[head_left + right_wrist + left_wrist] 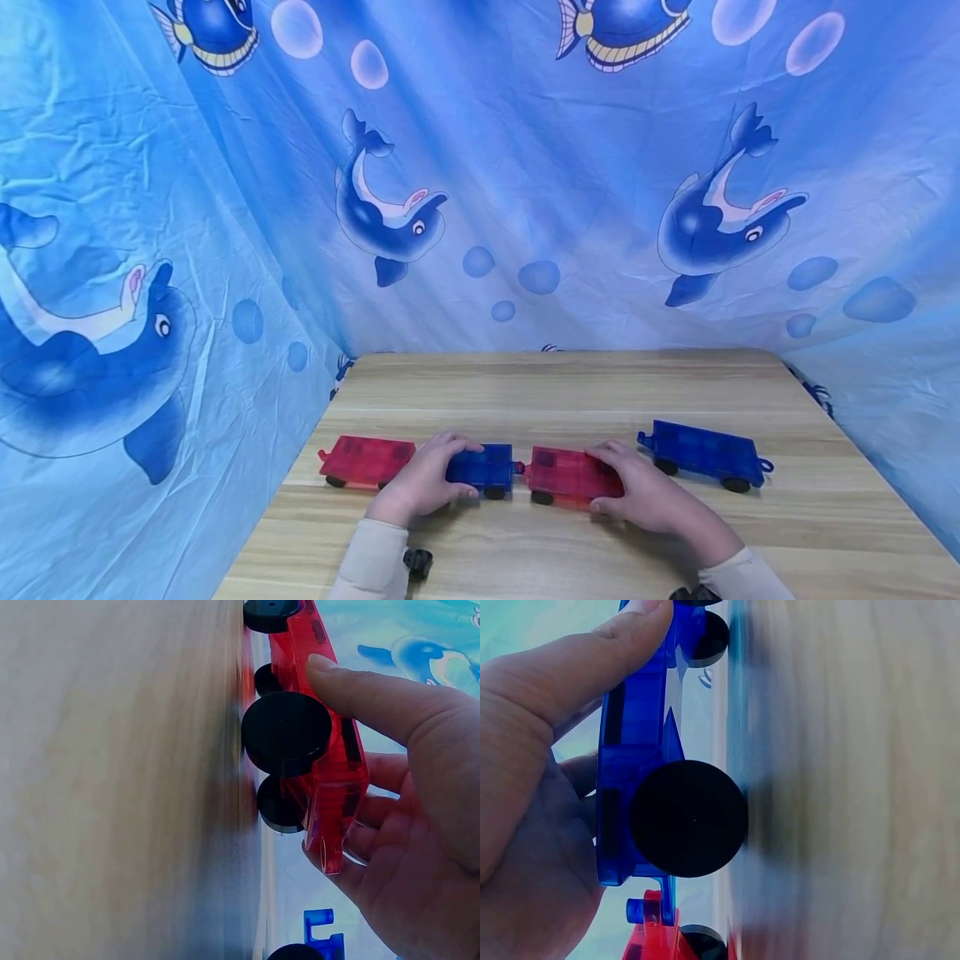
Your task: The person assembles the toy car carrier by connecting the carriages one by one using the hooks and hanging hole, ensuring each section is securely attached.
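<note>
While the left hand point(426, 477) grips a blue wagon point(493, 468) and the right hand point(642, 493) a red wagon point(558, 473), both lie lengthwise left to right.

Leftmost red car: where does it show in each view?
Head: red car, lower left of centre, beside the left hand.
Left wrist: only its coupled end, bottom edge, below the blue car.
Right wrist: not in it.
Shared landmark: wooden table; low, right side, left side respectively.

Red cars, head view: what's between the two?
A blue car, with the left hand gripping it, lies between the left red car and the right red car. The head view shows it.
</note>
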`<state>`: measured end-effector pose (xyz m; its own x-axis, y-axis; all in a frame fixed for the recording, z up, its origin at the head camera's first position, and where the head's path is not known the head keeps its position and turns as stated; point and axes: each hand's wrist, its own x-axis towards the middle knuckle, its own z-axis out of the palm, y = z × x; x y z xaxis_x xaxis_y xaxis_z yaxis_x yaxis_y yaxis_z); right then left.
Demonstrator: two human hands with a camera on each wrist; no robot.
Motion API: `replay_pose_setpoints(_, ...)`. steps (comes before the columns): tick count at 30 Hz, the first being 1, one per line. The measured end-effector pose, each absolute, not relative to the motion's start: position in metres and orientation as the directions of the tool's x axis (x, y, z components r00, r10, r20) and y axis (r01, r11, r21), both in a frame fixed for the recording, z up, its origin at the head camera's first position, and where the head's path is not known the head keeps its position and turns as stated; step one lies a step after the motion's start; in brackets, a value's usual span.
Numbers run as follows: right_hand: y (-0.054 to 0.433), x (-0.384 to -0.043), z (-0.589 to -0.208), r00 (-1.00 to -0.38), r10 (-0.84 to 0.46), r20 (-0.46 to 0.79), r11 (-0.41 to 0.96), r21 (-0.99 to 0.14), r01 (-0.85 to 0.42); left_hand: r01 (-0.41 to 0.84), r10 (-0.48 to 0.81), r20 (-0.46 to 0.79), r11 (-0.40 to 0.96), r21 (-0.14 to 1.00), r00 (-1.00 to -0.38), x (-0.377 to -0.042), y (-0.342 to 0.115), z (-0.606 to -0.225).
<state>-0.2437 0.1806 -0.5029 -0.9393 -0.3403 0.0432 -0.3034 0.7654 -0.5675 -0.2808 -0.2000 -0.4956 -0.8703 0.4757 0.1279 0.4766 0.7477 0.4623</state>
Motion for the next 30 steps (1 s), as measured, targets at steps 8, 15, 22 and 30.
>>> replay_pose_setpoints(8, 0.182, -0.245, -0.504, -0.940, -0.337, 0.058, 0.766, -0.563, -0.310, 0.464, 0.465, 0.123, 0.753, 0.466, -0.877, -0.282, -0.205, -0.497)
replay_pose_setpoints(15, 0.183, -0.246, -0.505, -0.942, -0.329, 0.072, 0.767, -0.561, -0.311, 0.451, 0.455, 0.119, 0.749, 0.485, -0.883, -0.283, -0.211, -0.497)
replay_pose_setpoints(22, 0.185, -0.247, -0.507, -0.943, -0.326, 0.065, 0.768, -0.563, -0.304, 0.445, 0.447, 0.119, 0.752, 0.487, -0.887, -0.284, -0.217, -0.496)
replay_pose_setpoints(30, 0.185, -0.248, -0.506, -0.943, -0.331, 0.045, 0.760, -0.580, -0.295, 0.445, 0.448, 0.119, 0.750, 0.490, -0.886, -0.285, -0.222, -0.497)
